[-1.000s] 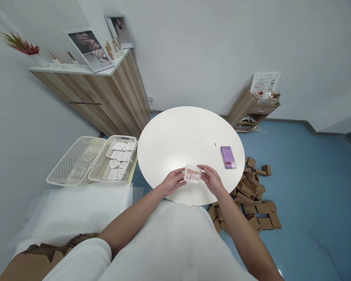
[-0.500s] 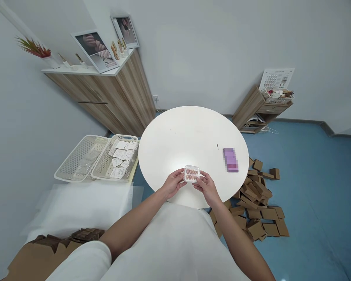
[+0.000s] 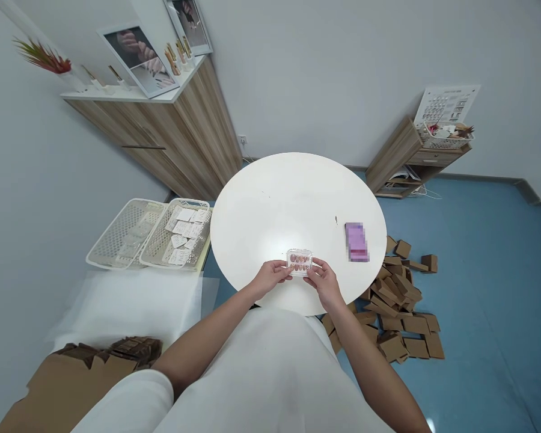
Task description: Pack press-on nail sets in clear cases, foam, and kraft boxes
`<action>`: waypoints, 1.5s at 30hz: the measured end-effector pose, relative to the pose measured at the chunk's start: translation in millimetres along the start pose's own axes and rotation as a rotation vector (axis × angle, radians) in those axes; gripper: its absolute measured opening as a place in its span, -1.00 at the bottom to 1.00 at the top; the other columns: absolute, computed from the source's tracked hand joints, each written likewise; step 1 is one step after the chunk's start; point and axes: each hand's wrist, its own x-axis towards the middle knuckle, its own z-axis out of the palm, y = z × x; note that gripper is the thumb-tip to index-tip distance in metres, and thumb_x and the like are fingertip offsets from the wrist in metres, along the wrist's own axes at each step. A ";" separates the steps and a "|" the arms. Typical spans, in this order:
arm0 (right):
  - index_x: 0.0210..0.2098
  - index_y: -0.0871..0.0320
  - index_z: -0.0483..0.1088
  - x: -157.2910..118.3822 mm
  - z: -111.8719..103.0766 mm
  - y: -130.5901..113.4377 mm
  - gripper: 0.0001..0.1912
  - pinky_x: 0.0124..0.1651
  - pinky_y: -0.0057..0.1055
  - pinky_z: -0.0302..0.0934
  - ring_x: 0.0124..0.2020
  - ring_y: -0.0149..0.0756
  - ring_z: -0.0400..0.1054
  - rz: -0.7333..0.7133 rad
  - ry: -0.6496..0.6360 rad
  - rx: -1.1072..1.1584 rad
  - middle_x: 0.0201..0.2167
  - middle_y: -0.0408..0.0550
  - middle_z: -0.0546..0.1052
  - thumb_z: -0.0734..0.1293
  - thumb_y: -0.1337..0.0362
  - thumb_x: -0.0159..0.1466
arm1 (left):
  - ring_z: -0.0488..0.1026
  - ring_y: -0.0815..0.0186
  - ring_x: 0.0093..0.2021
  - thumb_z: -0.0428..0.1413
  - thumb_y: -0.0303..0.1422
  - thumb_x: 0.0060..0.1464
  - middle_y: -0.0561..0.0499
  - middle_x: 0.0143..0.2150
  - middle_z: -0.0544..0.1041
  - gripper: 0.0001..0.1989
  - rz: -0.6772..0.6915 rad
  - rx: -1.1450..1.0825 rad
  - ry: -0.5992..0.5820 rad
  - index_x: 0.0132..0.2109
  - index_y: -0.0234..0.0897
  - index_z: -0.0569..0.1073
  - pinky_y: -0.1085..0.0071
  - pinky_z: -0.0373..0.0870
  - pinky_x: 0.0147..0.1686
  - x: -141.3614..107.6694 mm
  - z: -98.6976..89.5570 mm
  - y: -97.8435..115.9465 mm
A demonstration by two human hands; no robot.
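Note:
A small clear plastic case of press-on nails (image 3: 300, 262) is held between my two hands, above the near part of the round white table (image 3: 293, 192). Two rows of pinkish nails show through its clear top. My left hand (image 3: 270, 278) grips the case's left edge, thumb and fingers closed on it. On the opposite edge, my right hand (image 3: 324, 282) pinches the lower right corner with its thumb in front. To the right on the table lies a purple, pixelated box-like object (image 3: 357, 242).
Left of the table stand two white baskets, one with white cards (image 3: 152, 255) and one with clear packs (image 3: 100, 249). Brown cardboard boxes (image 3: 394, 288) are heaped on the floor at right. A wooden cabinet (image 3: 198, 132) and a small shelf unit (image 3: 394, 159) stand behind.
The case has shifted slightly right and up in the view, with both hands still on it. The camera view has moved a little, shifting the surroundings.

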 end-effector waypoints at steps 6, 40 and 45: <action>-0.15 0.07 0.24 7.5 -5.6 -0.2 -0.56 -0.14 -0.22 0.30 -0.26 -0.32 0.38 -0.014 -0.002 -0.033 -0.30 -0.11 0.44 0.38 0.19 -0.02 | 0.49 0.27 -0.33 0.19 -0.16 -0.14 -0.07 -0.37 0.52 -0.62 0.073 0.039 0.051 -0.21 -0.34 0.41 0.34 0.31 -0.23 7.1 6.8 -2.6; 0.10 -0.10 0.12 48.9 73.8 40.3 -0.38 0.02 -0.15 0.17 0.06 -0.20 0.12 0.046 -0.261 -0.503 0.05 -0.06 0.20 0.31 0.20 0.04 | 0.24 0.26 0.03 0.05 -0.22 0.03 -0.09 0.02 0.20 -0.46 0.132 0.237 0.469 0.17 -0.14 0.16 0.32 0.34 -0.06 -20.2 -68.0 -32.2; 0.11 -0.08 0.11 66.6 121.8 53.6 -0.36 0.02 -0.17 0.17 -0.01 -0.24 0.20 0.093 -0.291 -0.493 0.01 -0.06 0.24 0.32 0.20 0.05 | 0.23 0.23 0.05 0.02 -0.18 0.05 -0.09 0.05 0.18 -0.43 0.118 0.276 0.464 0.20 -0.13 0.09 0.27 0.28 0.01 -18.9 -118.6 -36.9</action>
